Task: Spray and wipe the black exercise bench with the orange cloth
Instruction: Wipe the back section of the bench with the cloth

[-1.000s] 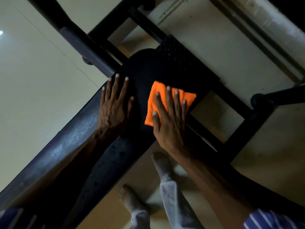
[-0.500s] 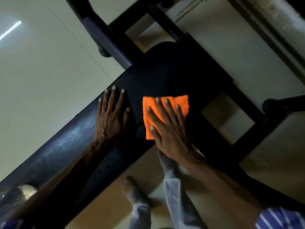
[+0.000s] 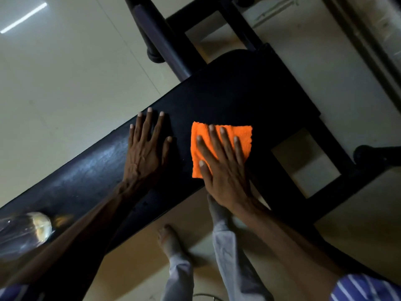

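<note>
While the black exercise bench (image 3: 234, 101) is running as a long diagonal pad from the near left to the far right of the view, the right hand (image 3: 225, 168) is lying flat on the orange cloth (image 3: 243, 135), fingers straight and spread, pressing it down onto the pad rather than clutching it. The cloth is sitting folded into a rough square on the middle of the pad, toward its near edge, with its far and right margins showing past the fingertips. Just to the left, the left hand (image 3: 145, 148) is resting palm-down on the bare pad, fingers extended and relaxed, gripping nothing; a narrow strip of black upholstery is separating it from the cloth. At the near left end of the bench a clear bottle (image 3: 23, 231) is lying on the pad, blurred, so its details are hard to tell. The dark metal frame (image 3: 325, 185) is extending to the right and beyond the far end of the pad. Below the bench edge, the person's bare feet (image 3: 171, 242) and pale trouser legs are standing on the light floor (image 3: 65, 72), and a striped sleeve (image 3: 366, 287) is showing at the near right corner.
</note>
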Motion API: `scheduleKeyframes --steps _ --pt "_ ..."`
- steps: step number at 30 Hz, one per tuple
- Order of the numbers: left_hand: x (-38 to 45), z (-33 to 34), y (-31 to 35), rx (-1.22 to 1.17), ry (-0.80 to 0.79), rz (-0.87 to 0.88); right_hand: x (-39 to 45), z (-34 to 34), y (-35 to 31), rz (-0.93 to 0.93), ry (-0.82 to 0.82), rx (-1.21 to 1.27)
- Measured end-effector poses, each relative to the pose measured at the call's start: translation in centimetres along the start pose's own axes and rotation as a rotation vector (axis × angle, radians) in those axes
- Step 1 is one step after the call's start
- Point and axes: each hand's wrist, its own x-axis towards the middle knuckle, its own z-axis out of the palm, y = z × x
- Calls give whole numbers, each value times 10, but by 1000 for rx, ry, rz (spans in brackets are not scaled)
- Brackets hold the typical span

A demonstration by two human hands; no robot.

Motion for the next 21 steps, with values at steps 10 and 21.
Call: scheduleKeyframes --steps 10,21 --pt "-46 2 -46 4 6 -35 48 0 -23 444 152 -17" --pt "-104 -12 -96 11 -42 7 8 11 -44 77 26 -76"
